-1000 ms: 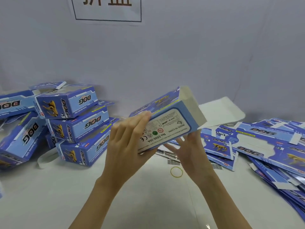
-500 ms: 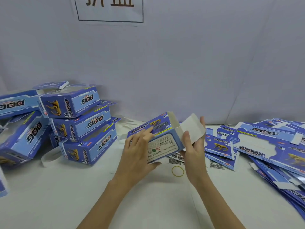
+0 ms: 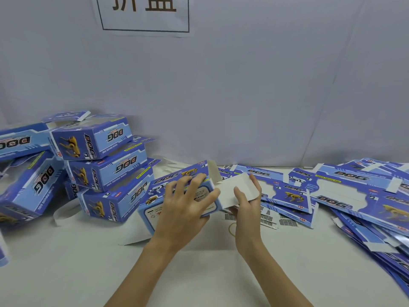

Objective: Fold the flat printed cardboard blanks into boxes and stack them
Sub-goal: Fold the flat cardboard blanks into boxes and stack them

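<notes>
- Head view: left hand (image 3: 186,209) grips the half-formed box (image 3: 177,196); right hand (image 3: 246,202) pinches its white end flap (image 3: 236,191), not yet tucked.
- Left of that box, folded boxes (image 3: 104,165) lie stacked.
- Right of it, many flat blanks (image 3: 345,191) remain.

packing workbench | folded boxes (image 3: 99,165) | flat blanks (image 3: 345,193) | wall sign (image 3: 145,12)
</notes>
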`<action>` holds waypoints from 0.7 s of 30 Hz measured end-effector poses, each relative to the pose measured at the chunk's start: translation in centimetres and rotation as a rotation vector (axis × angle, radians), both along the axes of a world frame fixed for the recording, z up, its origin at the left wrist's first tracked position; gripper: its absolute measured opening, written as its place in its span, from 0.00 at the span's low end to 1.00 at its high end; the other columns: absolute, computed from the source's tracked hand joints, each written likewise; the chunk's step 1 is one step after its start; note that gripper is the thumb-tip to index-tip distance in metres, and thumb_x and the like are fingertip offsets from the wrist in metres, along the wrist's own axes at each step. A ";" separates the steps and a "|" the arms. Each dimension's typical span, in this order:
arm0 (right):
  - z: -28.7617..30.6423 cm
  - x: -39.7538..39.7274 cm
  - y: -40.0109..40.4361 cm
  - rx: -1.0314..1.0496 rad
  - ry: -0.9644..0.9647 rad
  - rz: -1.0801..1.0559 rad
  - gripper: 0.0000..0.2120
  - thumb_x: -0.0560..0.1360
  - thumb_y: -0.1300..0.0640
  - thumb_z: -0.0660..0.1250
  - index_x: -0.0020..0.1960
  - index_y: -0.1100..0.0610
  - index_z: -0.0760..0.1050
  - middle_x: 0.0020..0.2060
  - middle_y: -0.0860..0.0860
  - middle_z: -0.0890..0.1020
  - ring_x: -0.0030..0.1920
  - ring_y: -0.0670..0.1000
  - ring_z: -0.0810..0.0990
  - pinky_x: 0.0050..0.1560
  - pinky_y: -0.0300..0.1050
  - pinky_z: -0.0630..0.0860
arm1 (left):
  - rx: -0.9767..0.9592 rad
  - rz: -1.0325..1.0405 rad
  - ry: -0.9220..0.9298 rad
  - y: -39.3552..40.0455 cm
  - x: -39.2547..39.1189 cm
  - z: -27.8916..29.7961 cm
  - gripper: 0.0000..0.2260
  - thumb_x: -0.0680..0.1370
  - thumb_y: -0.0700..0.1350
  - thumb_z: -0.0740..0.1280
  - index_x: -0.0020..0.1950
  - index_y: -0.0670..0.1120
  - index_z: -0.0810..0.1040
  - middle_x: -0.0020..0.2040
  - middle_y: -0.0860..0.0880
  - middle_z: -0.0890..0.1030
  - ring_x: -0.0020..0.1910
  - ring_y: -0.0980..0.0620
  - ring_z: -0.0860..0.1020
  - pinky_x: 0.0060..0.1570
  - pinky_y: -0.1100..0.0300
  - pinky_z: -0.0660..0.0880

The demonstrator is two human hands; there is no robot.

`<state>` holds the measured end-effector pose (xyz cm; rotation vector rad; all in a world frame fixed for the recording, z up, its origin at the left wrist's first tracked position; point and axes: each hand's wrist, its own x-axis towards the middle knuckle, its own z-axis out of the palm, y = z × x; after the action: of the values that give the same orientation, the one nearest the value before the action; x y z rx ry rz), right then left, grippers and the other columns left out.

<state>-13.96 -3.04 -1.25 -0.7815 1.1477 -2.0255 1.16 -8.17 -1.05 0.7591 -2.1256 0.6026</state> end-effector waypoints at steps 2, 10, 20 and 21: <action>0.5 -0.3 0.2 -0.042 0.028 0.050 0.27 0.80 0.49 0.70 0.76 0.34 0.67 0.73 0.48 0.75 0.64 0.50 0.83 0.49 0.44 0.84 | -0.013 -0.050 0.002 0.0 0.0 -0.1 0.25 0.67 0.46 0.78 0.63 0.53 0.76 0.69 0.44 0.73 0.61 0.36 0.78 0.55 0.40 0.74; 1.3 -2.6 0.9 0.007 0.386 0.236 0.45 0.67 0.21 0.70 0.79 0.27 0.55 0.65 0.36 0.80 0.66 0.47 0.82 0.58 0.47 0.84 | -0.039 -0.183 -0.009 0.0 -0.2 -0.6 0.23 0.69 0.50 0.76 0.61 0.53 0.74 0.70 0.45 0.71 0.63 0.38 0.77 0.56 0.38 0.74; 1.2 -2.8 1.8 0.115 0.662 0.359 0.44 0.67 0.18 0.64 0.79 0.24 0.53 0.80 0.32 0.60 0.83 0.43 0.58 0.73 0.49 0.74 | -0.027 -0.214 -0.143 0.3 -0.9 -1.6 0.27 0.69 0.55 0.78 0.65 0.55 0.73 0.70 0.46 0.70 0.64 0.39 0.77 0.60 0.41 0.75; 1.1 -2.3 1.6 0.099 0.661 0.367 0.45 0.67 0.17 0.63 0.80 0.26 0.54 0.80 0.29 0.59 0.82 0.41 0.58 0.74 0.47 0.73 | -0.025 -0.216 -0.137 0.4 -1.0 -1.7 0.27 0.69 0.54 0.79 0.65 0.55 0.73 0.70 0.46 0.69 0.64 0.40 0.78 0.60 0.41 0.76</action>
<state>-16.23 -1.40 -0.17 -1.5510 1.3145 -1.4245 0.13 -7.73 -2.79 0.4767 -2.2838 0.5771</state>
